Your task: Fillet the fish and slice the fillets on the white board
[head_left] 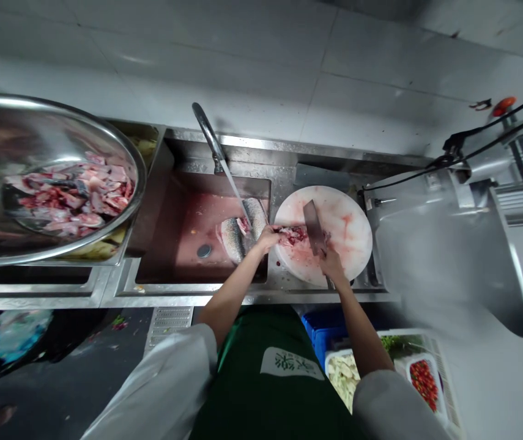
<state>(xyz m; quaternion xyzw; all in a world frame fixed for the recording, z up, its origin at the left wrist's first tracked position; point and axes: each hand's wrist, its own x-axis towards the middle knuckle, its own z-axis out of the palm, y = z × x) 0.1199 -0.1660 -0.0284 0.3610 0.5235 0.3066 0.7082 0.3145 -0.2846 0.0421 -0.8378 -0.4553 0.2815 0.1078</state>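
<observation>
A round white cutting board (pixel 355 235), smeared with blood, lies to the right of the sink. On its left half is a bloody piece of fish (pixel 292 236). My left hand (pixel 268 239) grips the left end of that piece at the board's edge. Wrapped round the handle of a cleaver (pixel 314 227), my right hand (pixel 331 264) holds the broad blade against or just over the fish's right end; which of the two I cannot tell. Fish pieces with grey scaly skin (pixel 232 239) rest in the sink, under the running water.
The steel sink (pixel 155 260) holds reddish water, with a tap (pixel 208 131) running above it. At left stands a big metal bowl (pixel 139 165) of cut fish. A metal machine (pixel 430 244) borders the board's right side. Below are crates with red chillies (pixel 424 385).
</observation>
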